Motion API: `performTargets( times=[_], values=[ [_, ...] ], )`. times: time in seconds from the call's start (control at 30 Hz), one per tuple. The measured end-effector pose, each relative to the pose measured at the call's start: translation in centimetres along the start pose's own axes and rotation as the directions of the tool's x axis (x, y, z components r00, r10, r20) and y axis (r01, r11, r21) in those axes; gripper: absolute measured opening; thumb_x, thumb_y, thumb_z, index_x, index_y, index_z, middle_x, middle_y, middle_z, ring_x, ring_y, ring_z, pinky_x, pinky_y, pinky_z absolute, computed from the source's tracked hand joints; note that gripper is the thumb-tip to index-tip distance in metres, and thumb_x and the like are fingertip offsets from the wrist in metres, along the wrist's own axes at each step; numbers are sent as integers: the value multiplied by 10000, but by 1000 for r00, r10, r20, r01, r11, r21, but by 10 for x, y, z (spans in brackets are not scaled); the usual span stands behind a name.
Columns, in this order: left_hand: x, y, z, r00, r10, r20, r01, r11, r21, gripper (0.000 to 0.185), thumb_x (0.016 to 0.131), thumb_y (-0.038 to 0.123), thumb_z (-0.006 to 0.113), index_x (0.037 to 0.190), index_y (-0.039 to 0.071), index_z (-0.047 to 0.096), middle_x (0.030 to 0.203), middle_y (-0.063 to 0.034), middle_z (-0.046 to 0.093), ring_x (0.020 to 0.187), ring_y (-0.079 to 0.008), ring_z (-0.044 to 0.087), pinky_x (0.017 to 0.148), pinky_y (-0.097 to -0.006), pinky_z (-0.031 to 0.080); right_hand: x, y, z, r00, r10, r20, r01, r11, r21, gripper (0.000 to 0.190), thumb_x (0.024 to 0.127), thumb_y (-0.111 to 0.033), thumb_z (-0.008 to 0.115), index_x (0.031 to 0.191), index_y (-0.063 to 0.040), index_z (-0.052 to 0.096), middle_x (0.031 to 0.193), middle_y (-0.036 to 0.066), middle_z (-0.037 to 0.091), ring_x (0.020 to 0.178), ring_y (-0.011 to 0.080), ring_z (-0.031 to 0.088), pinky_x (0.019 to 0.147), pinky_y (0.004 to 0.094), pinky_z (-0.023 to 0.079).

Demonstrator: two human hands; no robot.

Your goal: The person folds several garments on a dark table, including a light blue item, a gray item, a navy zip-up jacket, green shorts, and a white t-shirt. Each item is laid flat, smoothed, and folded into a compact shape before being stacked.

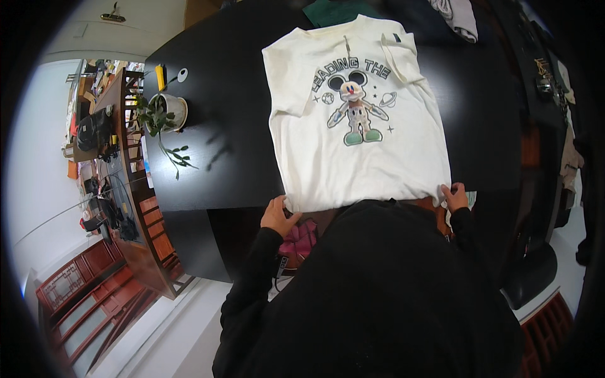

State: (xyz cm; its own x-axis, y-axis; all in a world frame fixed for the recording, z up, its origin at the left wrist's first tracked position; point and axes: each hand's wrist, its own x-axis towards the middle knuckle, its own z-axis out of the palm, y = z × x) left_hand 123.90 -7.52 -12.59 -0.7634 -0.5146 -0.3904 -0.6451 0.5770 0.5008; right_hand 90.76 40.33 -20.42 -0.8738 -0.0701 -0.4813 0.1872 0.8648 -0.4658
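A white short-sleeved T-shirt (316, 160) with a cartoon mouse print and lettering lies front up on a black table (227, 61). Its collar points away from me, and the sleeve on the right is folded inward over the chest. The hem reaches the table's near edge, close against my body. My left hand (280, 217) pinches the hem's left corner between thumb and fingers. At the right corner, my right hand (454, 196) grips the hem in the same way. Soft wrinkles run across the lower part of the shirt.
Left on the table stand a potted plant (172, 113) and a yellow object (160, 77). Beyond the collar lie a green cloth (331, 12) and a grey folded garment (456, 19). A pink bag-like item (300, 237) sits below the table edge. A dark chair (531, 279) is at right.
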Motion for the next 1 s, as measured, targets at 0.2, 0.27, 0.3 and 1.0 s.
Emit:
performTargets(
  times=[0.2,0.27,0.3,1.0],
  values=[
    [-7,-9,25,998,60,-29,-58,997,59,524,736,262,786,1139,18,558,1067,-176,555,1011,-343,567,867,-415,487,-3,7,17,996,-42,-74,41,999,-15,460,732,-315,749,984,33,583,830,133,630,750,246,605,719,372,497],
    [-9,-13,28,995,90,-50,-85,992,97,526,722,246,792,1139,28,556,1075,-178,549,1018,-353,562,875,-417,482,3,15,21,996,-65,-55,65,998,-4,388,732,-291,732,901,34,603,773,125,627,710,244,597,696,368,491],
    [-10,-15,29,996,77,-51,-70,990,122,528,715,238,795,1139,34,555,1079,-179,546,1021,-358,559,880,-419,480,6,20,23,993,-78,-89,82,996,44,353,737,-273,726,875,28,604,753,114,621,694,231,589,682,361,485],
    [-34,-61,33,941,-131,313,309,-45,-950,277,911,99,527,1152,-34,560,1105,-144,652,968,-254,656,899,-393,513,5,-16,-16,985,128,115,-158,411,898,288,942,-246,605,1122,-22,587,1055,118,647,948,254,650,830,405,532]
  ],
)
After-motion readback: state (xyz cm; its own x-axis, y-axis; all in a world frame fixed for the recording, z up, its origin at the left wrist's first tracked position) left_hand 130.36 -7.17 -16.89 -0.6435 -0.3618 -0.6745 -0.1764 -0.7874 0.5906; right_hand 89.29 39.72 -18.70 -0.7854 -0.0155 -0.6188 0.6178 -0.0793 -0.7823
